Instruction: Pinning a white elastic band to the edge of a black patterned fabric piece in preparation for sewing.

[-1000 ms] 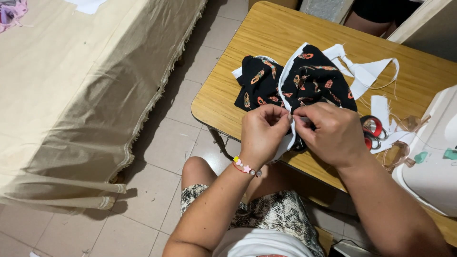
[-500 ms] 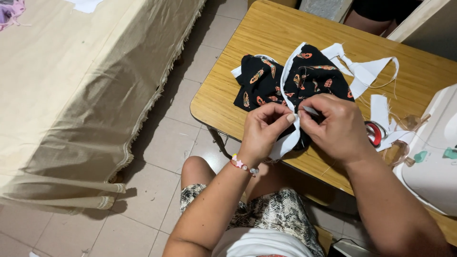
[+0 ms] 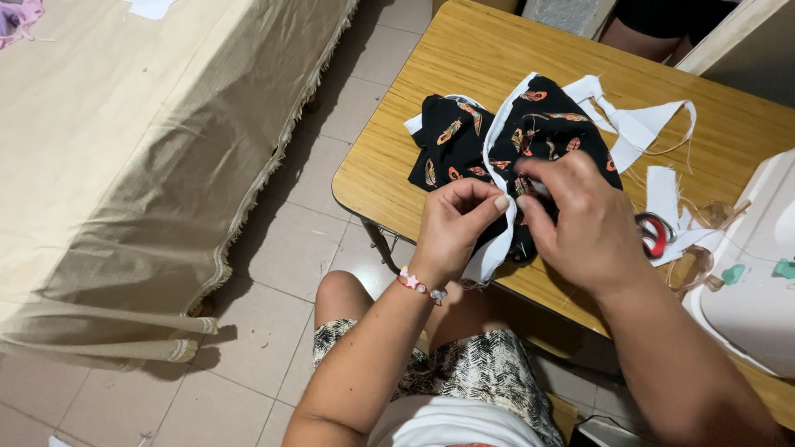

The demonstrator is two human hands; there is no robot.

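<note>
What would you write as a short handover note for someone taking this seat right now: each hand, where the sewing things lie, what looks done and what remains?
Left hand: fingers pinch the white binding strip at the table's near edge.
Right hand: fingers press the same strip against the black patterned fabric.
The fabric lies bunched on the wooden table. Red-handled scissors sit right of the hand; white scraps lie beyond; a white sewing machine stands far right.
Done: strip runs along one fabric edge.
Left: its lower end hangs loose off the table.
</note>
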